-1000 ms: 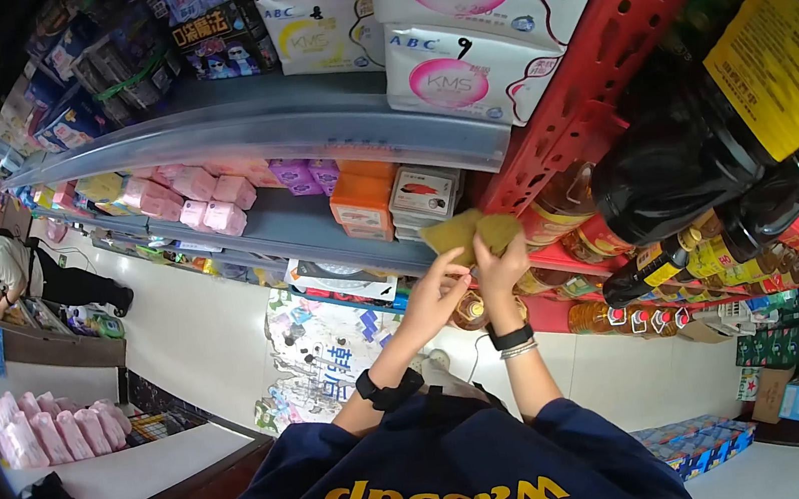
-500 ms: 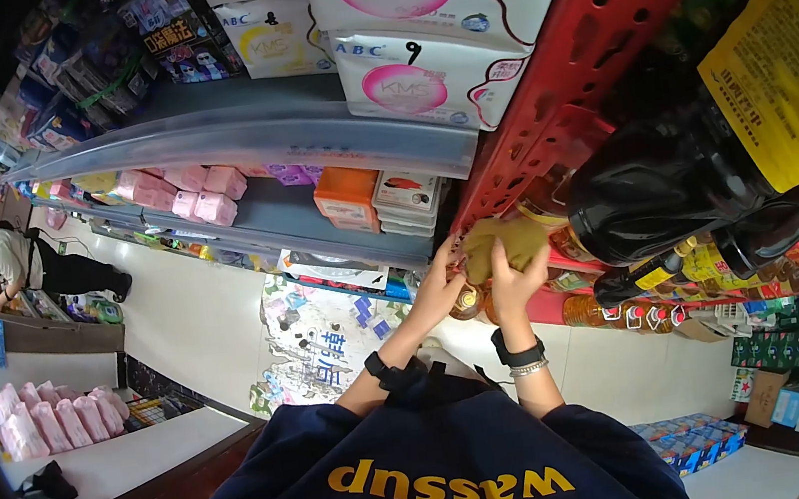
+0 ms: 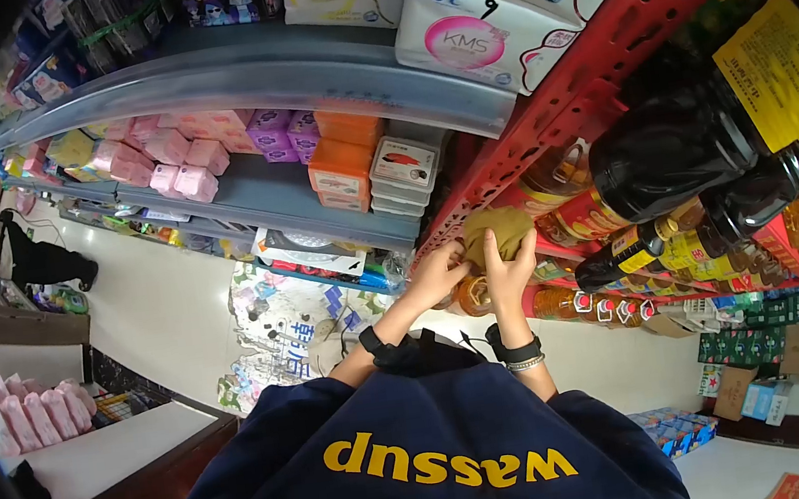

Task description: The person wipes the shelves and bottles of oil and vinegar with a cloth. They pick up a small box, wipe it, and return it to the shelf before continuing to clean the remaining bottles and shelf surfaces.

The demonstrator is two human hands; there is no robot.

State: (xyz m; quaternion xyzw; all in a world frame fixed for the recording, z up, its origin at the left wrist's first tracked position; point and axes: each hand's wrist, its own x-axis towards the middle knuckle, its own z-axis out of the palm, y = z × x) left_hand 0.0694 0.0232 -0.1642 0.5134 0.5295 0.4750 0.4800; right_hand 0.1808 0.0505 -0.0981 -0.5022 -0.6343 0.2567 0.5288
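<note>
A bunched olive-green cloth point(image 3: 498, 233) is between my two hands, beside the red perforated shelf upright point(image 3: 546, 134). My right hand point(image 3: 511, 270) grips the cloth from below, its thumb pressed on it. At the cloth's left edge, my left hand point(image 3: 440, 274) has its fingers bent in; whether they pinch the cloth or something else is too small to make out. An oil bottle point(image 3: 472, 295) shows just below and between the hands. Dark sauce bottles point(image 3: 674, 148) with yellow labels lie to the right of the cloth.
Shelves at the upper left hold white KMS packs point(image 3: 477, 35), pink packs point(image 3: 192, 171) and orange boxes point(image 3: 341, 171). A person point(image 3: 11, 250) stands at the far left. Green cartons point(image 3: 750, 345) are stacked at the lower right. Pink packages point(image 3: 33, 414) sit on a counter.
The view has shifted, so the shelf packs appear farther right and the other person farther left. Both hands stay at the cloth, with the left hand's fingers a little lower.
</note>
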